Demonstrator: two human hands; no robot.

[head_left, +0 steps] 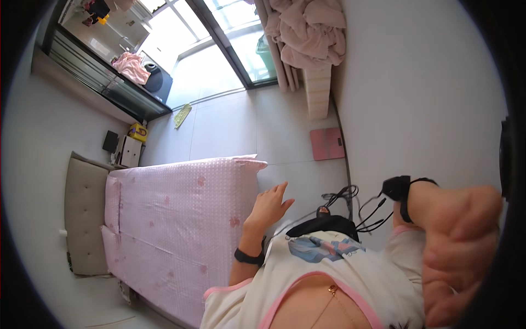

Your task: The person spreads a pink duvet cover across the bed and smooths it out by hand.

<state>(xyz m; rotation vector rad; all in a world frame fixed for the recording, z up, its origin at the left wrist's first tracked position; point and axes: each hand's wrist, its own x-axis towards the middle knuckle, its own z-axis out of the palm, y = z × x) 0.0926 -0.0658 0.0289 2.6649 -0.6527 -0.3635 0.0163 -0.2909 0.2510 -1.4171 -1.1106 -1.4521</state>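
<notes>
My left hand (268, 205) hovers beside the corner of the bed (175, 219), which has a pink patterned sheet. Its fingers are stretched out with the thumb apart, and nothing is in it. A black band (249, 256) circles that wrist. My right hand (460, 241) is raised very close to the camera at the right side, large and blurred. How its fingers are set cannot be made out. A black strap with a small box (396, 188) is on the right wrist. Black cables (372, 216) hang between my body and the wall.
A pink scale (327, 143) lies on the tiled floor by the right wall. Beyond it, a heap of pinkish cloth (312, 30) rests on a pale wooden stand (318, 93). A green-yellow item (182, 116) lies near the sliding door (219, 44). A nightstand (129, 152) stands by the headboard (87, 214).
</notes>
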